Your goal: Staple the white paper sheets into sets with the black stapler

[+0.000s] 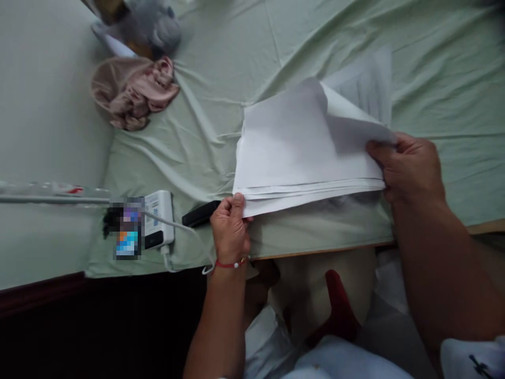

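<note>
A stack of white paper sheets point(284, 147) is held between my two hands above the bed's near edge. My left hand point(232, 226), with a red string bracelet at the wrist, pinches the near left corner with its thumb on top. At the right end, my right hand point(412, 166) grips the sheets, thumb above and fingers mostly hidden below. The top sheet's far right corner curls up. Behind the stack, a translucent sheet or sleeve point(366, 87) with faint lines lies toward the far right.
A pale green sheet point(445, 95) covers the bed. Left of my hands are a black case-like object point(201, 213), a white device point(161, 210) with a cable, and a blurred-out phone-like item point(128, 242). A pink cloth point(138, 95) lies farther back by the wall.
</note>
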{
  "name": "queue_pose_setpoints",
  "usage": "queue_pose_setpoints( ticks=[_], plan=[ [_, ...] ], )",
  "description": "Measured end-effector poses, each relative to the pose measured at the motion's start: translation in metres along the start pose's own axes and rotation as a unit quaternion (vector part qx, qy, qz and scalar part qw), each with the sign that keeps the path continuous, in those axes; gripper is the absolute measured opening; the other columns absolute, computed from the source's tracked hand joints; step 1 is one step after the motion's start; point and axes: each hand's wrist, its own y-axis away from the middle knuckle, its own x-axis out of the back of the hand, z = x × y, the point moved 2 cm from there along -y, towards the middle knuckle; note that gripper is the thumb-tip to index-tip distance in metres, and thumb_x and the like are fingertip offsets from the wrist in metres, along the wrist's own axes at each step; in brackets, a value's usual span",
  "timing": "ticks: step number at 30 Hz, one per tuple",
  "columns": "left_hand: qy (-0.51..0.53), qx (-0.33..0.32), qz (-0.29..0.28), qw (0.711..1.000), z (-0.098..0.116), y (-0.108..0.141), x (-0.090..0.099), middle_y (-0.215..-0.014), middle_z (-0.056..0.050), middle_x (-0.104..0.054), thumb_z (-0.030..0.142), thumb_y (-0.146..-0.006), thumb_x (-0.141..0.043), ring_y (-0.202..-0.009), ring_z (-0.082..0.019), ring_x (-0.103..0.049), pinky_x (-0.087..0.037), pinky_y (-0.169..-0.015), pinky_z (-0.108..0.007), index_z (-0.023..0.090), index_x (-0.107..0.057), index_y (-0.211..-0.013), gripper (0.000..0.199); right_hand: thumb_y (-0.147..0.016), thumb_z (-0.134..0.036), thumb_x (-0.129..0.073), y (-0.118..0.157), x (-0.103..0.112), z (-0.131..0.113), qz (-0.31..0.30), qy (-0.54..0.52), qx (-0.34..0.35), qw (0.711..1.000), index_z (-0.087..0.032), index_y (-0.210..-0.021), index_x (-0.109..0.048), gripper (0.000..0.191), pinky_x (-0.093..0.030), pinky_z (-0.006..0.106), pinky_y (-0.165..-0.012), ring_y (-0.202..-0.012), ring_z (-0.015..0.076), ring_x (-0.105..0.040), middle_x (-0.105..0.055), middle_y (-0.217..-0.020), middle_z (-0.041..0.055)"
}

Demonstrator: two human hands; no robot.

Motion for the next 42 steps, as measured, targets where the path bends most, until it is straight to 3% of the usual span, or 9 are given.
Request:
queue_pose_setpoints(
  ticks=[5,8,11,17,24,32,37,39,42],
  plan=[
    [0.057,-0.033,-0.017,0.998,-0.003,-0.001,-0.006,-0.065,0.006,-0.061,0.060,-0.072,-0.096,-0.051,-0.006,-0.047,-0.032,-0.043,-0.020,0.019,-0.067,-0.079,0.050,-0.064,-0.017,-0.084,0.001,0.000,-0.003,0.000,-0.044,-0.038,0.998,-0.021,-0.070,-0.075,0.012,-0.046,0.023,-0.055,-0.062,0.0103,-0.057,-0.069,-0.071,-0.0031],
    [0.092,-0.057,-0.045,0.993,-0.004,-0.001,-0.004,-0.086,-0.001,-0.075,0.061,-0.083,-0.087,-0.076,-0.013,-0.068,-0.054,-0.067,-0.023,0.020,-0.073,-0.089,0.043,-0.064,-0.020,-0.084,0.001,0.003,-0.006,-0.025,-0.041,-0.043,0.998,-0.022,-0.065,-0.070,0.015,-0.050,0.024,-0.055,-0.060,0.0117,-0.057,-0.067,-0.066,-0.0027],
    [0.098,-0.071,-0.067,0.990,-0.004,-0.002,-0.001,-0.099,-0.003,-0.079,0.058,-0.089,-0.081,-0.097,-0.018,-0.073,-0.058,-0.089,-0.030,0.023,-0.075,-0.095,0.037,-0.064,-0.022,-0.084,0.001,0.007,-0.008,-0.062,-0.019,-0.058,0.996,-0.022,-0.065,-0.071,0.013,-0.049,0.024,-0.051,-0.057,0.0118,-0.056,-0.066,-0.064,-0.0025],
    [0.042,-0.015,-0.040,0.998,-0.009,-0.006,-0.002,-0.070,0.005,-0.067,0.045,-0.060,-0.103,-0.062,-0.011,-0.060,-0.050,-0.062,-0.024,0.020,-0.065,-0.076,0.048,-0.061,-0.024,-0.090,0.003,0.016,-0.013,-0.090,0.001,-0.081,0.993,-0.021,-0.069,-0.077,0.016,-0.044,0.023,-0.046,-0.056,0.0129,-0.058,-0.065,-0.061,-0.0028],
    [0.044,-0.045,-0.047,0.997,-0.011,-0.003,-0.012,-0.065,0.005,-0.063,0.062,-0.067,-0.097,-0.056,-0.009,-0.052,-0.044,-0.054,-0.022,0.020,-0.066,-0.074,0.053,-0.066,-0.014,-0.080,-0.002,0.025,-0.013,-0.059,0.001,-0.090,0.994,-0.020,-0.070,-0.079,0.007,-0.043,0.022,-0.045,-0.052,0.0115,-0.056,-0.068,-0.062,-0.0020],
    [0.017,-0.051,-0.063,0.997,-0.009,-0.005,-0.015,-0.062,0.006,-0.060,0.051,-0.066,-0.101,-0.056,-0.008,-0.056,-0.048,-0.055,-0.021,0.018,-0.064,-0.068,0.049,-0.060,-0.018,-0.089,-0.007,0.026,-0.015,-0.053,-0.019,-0.086,0.995,-0.021,-0.064,-0.078,0.013,-0.043,0.020,-0.045,-0.057,0.0110,-0.057,-0.070,-0.063,-0.0015],
    [0.060,-0.010,-0.124,0.990,-0.004,-0.003,-0.019,-0.085,-0.007,-0.079,0.062,-0.077,-0.092,-0.095,-0.027,-0.080,-0.066,-0.084,-0.037,0.020,-0.079,-0.093,0.047,-0.063,-0.015,-0.084,-0.007,0.027,-0.016,-0.078,-0.044,-0.104,0.991,-0.022,-0.062,-0.076,0.011,-0.046,0.022,-0.045,-0.054,0.0121,-0.057,-0.070,-0.063,-0.0014],
    [0.075,0.023,-0.158,0.984,-0.002,-0.002,-0.020,-0.102,-0.013,-0.083,0.071,-0.083,-0.082,-0.117,-0.033,-0.078,-0.066,-0.096,-0.043,0.020,-0.081,-0.104,0.055,-0.067,-0.014,-0.081,-0.006,0.028,-0.015,-0.099,-0.045,-0.117,0.987,-0.021,-0.067,-0.078,0.008,-0.049,0.022,-0.048,-0.055,0.0127,-0.060,-0.072,-0.066,0.0000],
    [0.067,0.061,-0.160,0.983,0.000,-0.001,-0.018,-0.102,-0.014,-0.084,0.066,-0.077,-0.089,-0.123,-0.036,-0.076,-0.066,-0.102,-0.048,0.020,-0.081,-0.097,0.052,-0.073,-0.017,-0.082,-0.006,0.030,-0.012,-0.124,-0.035,-0.134,0.983,-0.020,-0.070,-0.078,0.006,-0.051,0.023,-0.049,-0.053,0.0127,-0.060,-0.071,-0.065,0.0012]
  ],
)
